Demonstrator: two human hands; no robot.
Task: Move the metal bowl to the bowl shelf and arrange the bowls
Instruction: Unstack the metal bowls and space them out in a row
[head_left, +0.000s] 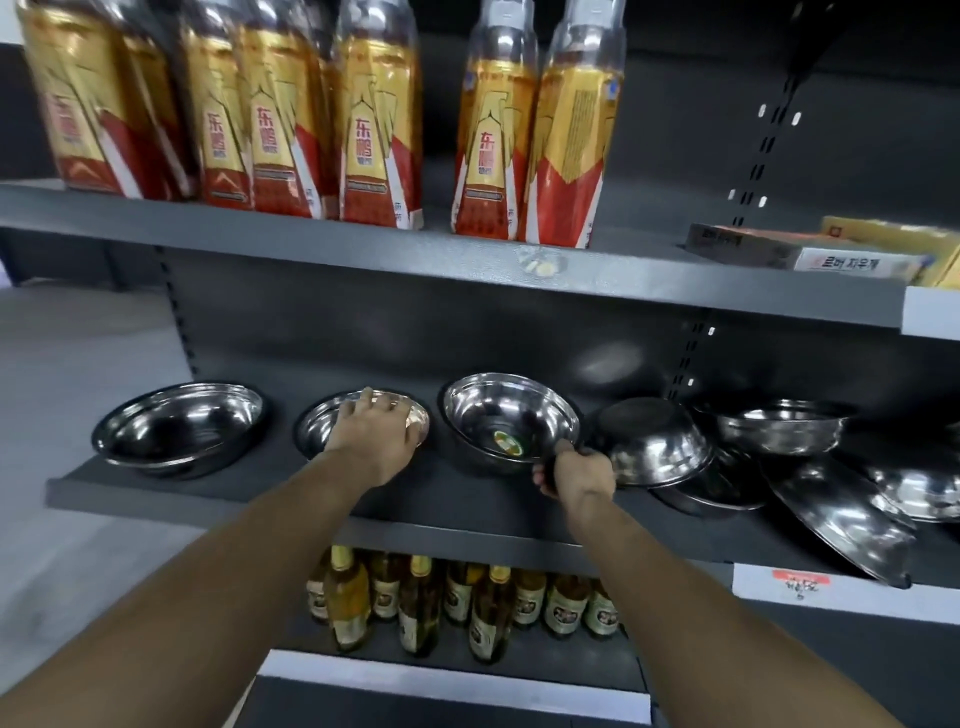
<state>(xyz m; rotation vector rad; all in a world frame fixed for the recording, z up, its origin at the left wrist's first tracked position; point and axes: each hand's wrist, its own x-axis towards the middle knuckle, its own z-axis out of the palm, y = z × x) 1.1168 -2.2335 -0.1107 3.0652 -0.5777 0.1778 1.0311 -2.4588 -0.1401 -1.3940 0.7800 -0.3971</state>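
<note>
Three metal bowls stand in a row on the dark bowl shelf (218, 493). The leftmost bowl (179, 426) sits upright by itself. My left hand (376, 428) lies over the second bowl (324, 423), fingers spread across its rim. The third bowl (506, 415) has a green and orange sticker inside and tilts toward me. My right hand (574, 470) grips its near right rim. To the right, several more metal bowls (660, 441) lie jumbled, some overturned and leaning on each other.
The shelf above carries tall gold and red drink bottles (374, 130) and flat boxes (810, 249) at the right. Below the bowl shelf stand several glass bottles (415, 603). A white price tag strip (800, 587) runs along the shelf edge at the right. Grey floor lies to the left.
</note>
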